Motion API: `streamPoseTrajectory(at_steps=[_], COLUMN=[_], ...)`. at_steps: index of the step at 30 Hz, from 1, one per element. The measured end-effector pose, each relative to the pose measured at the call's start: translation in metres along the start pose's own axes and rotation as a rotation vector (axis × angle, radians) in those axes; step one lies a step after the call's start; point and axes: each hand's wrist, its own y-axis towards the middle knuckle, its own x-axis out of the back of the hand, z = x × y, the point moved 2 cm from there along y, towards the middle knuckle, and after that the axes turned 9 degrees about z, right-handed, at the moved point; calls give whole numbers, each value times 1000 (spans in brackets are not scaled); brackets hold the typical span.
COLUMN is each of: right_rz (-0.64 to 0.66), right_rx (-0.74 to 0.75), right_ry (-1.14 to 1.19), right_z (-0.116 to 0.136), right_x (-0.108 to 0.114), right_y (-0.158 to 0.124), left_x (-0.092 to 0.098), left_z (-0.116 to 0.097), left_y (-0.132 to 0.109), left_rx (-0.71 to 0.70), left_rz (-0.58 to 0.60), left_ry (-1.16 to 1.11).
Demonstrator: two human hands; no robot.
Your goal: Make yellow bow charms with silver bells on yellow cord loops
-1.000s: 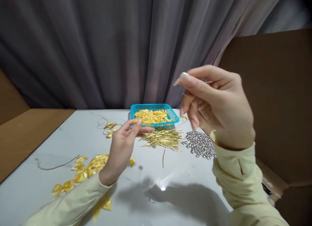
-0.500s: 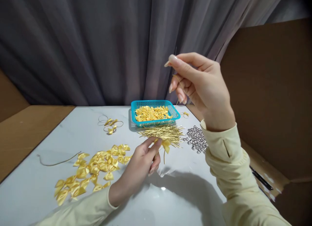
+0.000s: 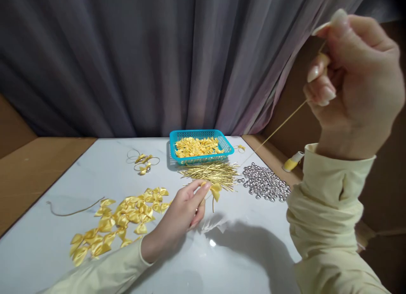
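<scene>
My left hand (image 3: pixel 187 207) pinches a yellow satin bow (image 3: pixel 216 191) between thumb and fingers above the table. A short gold strand hangs below that bow. Raised high at the right, my right hand (image 3: pixel 352 66) is closed on a thin yellow thread (image 3: pixel 279 127). The thread slants taut from my fingers down and left toward the table; its lower end is hard to follow near the gold ties. Just behind my left hand lies a pile of gold twist ties (image 3: pixel 211 172). Silver beads (image 3: pixel 264 182) are heaped beneath the thread, left of my right sleeve.
A turquoise basket (image 3: pixel 173 148) of small yellow bows stands at the back. More yellow bows (image 3: pixel 122 218) are spread at the left, near a loose gold cord (image 3: pixel 74 212). Several bow-and-bead loops (image 3: pixel 143 159) lie behind them. A yellow thread spool (image 3: pixel 292 162) stands at the right.
My right hand has moved up and to the right, drawing the thread out into a long straight line. The spool and more beads have come into view. My left hand stays almost still.
</scene>
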Motion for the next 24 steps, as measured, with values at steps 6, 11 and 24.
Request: streamPoseTrajectory(at_steps=[6,11,24], right_rz=[-14,4,124], right_rx=[-24,-94,-73], right_ry=[-42,-58,-129], right_z=[5,14,25], right_x=[24,15,-3], right_y=[-13,-22,-25], left_x=[0,0,-21], left_z=[-7,-8,-15], left_y=[2,11,44], left_rx=[-53,-105,-273], left_rz=[-41,-116,-180], left_ry=[-25,-42,-136])
